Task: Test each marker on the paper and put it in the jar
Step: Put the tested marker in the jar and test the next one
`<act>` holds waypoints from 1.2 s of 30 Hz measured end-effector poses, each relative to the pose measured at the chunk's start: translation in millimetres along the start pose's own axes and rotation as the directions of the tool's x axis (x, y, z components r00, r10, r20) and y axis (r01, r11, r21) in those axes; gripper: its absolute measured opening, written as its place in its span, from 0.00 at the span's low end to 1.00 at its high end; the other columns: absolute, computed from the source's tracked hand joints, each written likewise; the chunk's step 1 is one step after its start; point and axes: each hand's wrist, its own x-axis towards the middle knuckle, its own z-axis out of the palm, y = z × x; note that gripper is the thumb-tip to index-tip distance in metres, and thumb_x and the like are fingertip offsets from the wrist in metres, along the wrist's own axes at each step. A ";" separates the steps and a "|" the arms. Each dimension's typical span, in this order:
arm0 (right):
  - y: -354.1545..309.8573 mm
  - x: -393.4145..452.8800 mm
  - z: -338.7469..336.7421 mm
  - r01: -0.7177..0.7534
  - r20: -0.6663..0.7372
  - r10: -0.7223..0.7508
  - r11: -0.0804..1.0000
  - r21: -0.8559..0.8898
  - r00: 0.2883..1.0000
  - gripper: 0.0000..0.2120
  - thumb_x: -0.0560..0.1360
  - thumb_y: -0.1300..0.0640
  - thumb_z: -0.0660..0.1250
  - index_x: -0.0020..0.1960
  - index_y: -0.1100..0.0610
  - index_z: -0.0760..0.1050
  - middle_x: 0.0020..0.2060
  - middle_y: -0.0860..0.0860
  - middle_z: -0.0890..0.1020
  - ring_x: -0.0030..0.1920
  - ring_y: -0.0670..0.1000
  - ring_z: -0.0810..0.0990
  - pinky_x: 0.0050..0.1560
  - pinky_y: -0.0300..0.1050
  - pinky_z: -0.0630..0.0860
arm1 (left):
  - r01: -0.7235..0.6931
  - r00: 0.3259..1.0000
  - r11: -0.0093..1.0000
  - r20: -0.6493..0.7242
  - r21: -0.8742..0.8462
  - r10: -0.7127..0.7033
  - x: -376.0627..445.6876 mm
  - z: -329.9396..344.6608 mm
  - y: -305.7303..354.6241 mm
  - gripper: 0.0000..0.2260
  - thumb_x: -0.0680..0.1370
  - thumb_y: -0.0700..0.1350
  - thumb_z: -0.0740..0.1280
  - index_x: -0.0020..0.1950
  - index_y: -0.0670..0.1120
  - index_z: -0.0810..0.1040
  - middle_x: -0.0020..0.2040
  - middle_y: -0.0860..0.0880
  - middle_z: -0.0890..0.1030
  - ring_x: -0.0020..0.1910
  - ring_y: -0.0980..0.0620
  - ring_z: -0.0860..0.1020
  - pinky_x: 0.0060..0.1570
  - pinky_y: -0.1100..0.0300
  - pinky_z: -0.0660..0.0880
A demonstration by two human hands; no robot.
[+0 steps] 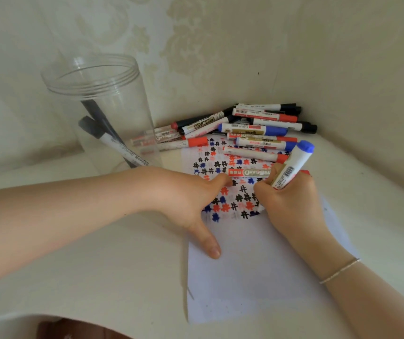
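The right hand (291, 204) is gripping a blue-ended marker (294, 165) in a writing hold, fingers curled round the barrel, its blue end pointing up and away while the tip, hidden behind the fingers, is angling down toward the paper (257, 265). It appears to be drawing a test mark, though the tip itself cannot be seen. The left hand (191, 199) is lying flat with fingers spread and the thumb stretched toward the viewer, pressing on the sheet's left edge, most likely to stop it sliding under the pen stroke. The two hands are sitting close together but not touching.

The upper half of the sheet is showing rows of small hash-shaped test marks in black, red and blue; the lower half is blank. A pile of markers (245, 128), red, blue and black, is waiting in the corner by the wall, some lying over the far end of the sheet, within easy reach. One red marker (247, 172) is lying across the sheet between the hands. At the left, well apart from the pile, a tall clear jar (93, 77) is standing upright and open, with two black markers (108, 140) leaning inside it, so most of the testing is probably yet to come
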 end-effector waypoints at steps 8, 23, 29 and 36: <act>1.7 1.7 -0.5 0.007 0.006 -0.007 1.000 0.027 1.000 0.10 0.69 0.65 0.67 0.41 0.73 0.70 0.37 0.68 0.78 0.34 0.67 0.75 0.32 0.47 0.73 | 0.006 1.000 1.000 0.000 -0.005 -0.006 0.5 0.5 0.0 0.52 0.63 0.65 0.74 0.75 0.60 0.43 0.43 0.58 0.68 0.33 0.60 0.67 0.31 0.72 0.63; -4.8 6.4 -18.2 -0.128 0.073 0.105 0.836 0.534 0.992 0.09 0.72 0.61 0.72 0.38 0.59 0.71 0.24 0.52 0.75 0.21 0.48 0.69 0.22 0.39 0.68 | -0.066 0.997 0.983 -0.061 -0.169 0.056 6.3 -3.0 -10.3 0.41 0.70 0.61 0.72 0.74 0.58 0.51 0.58 0.54 0.71 0.57 0.59 0.62 0.32 0.73 0.67; -10.4 9.7 -26.7 -0.280 0.253 0.121 0.406 0.870 0.960 0.11 0.68 0.56 0.65 0.46 0.63 0.76 0.39 0.57 0.83 0.35 0.55 0.82 0.38 0.45 0.80 | -0.275 0.933 0.749 -0.354 -0.602 0.058 14.5 -1.5 -11.2 0.23 0.79 0.38 0.61 0.71 0.53 0.60 0.52 0.51 0.80 0.52 0.42 0.78 0.54 0.45 0.74; -7.1 8.1 -21.3 -0.242 0.202 0.135 0.598 0.764 0.970 0.05 0.78 0.63 0.60 0.44 0.61 0.73 0.31 0.55 0.81 0.25 0.51 0.75 0.28 0.41 0.74 | -0.349 0.905 0.732 -0.414 -0.585 0.100 18.5 3.9 -7.0 0.17 0.77 0.40 0.68 0.60 0.50 0.65 0.49 0.57 0.84 0.44 0.59 0.79 0.52 0.61 0.75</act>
